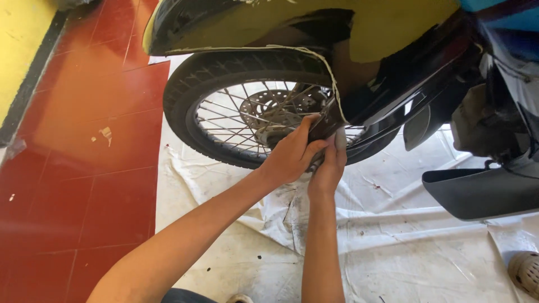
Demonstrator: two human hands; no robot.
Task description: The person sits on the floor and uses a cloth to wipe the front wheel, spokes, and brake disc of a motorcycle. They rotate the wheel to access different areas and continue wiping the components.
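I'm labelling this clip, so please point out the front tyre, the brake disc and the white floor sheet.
front tyre [188, 84]: head view, on the black tread at upper left.
brake disc [259, 105]: head view, on the drilled metal face behind the spokes.
white floor sheet [404, 252]: head view, on a bare wrinkled patch.

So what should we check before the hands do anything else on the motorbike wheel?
1. Left hand has a grip on the dark fork leg: ok, its fingers wrap the lower end.
2. Right hand in place: ok, it presses against the same spot from the other side.
3. Front wheel resting on the ground: ok, the tyre sits on the white sheet.
4. Sheet spread under the work: ok, though it is wrinkled and stained.
5. Pale cord along the mudguard free of the spokes: cannot tell.
6. Any tool in the hands: cannot tell, the palms are hidden.
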